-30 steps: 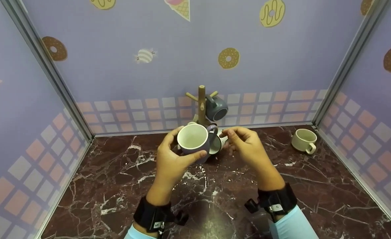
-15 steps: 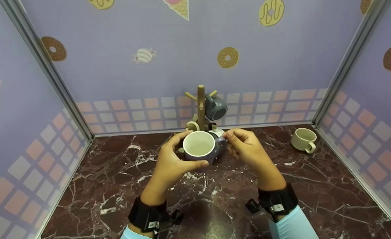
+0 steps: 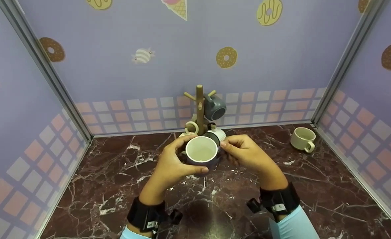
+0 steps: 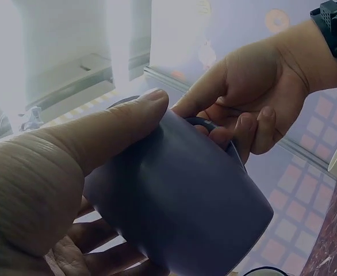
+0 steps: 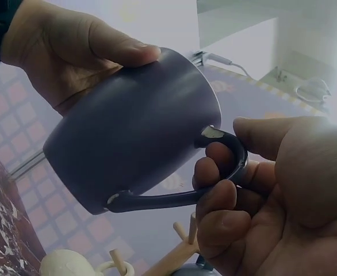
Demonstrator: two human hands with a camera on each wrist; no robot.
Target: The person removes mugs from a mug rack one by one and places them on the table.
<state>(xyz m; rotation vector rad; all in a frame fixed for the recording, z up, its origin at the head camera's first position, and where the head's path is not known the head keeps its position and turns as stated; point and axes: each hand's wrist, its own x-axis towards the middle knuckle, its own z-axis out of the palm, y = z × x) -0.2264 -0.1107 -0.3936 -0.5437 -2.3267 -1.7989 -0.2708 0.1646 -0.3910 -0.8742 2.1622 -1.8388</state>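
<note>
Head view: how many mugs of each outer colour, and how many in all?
Cream: 2 (far-right mug, partly hidden mug)
Purple: 1 (held mug)
Grey: 1 (hanging mug)
White: 1 (dark-rimmed mug)
Total: 5

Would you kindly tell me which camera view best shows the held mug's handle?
The right wrist view: the handle shows both ends joined to the mug, the right hand gripping it. The left wrist view shows only small parts past the mug; the head view, hardly any.

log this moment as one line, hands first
left hand: holds purple mug body | right hand: grips its handle | grey mug: on rack | far-right cup: on table
</note>
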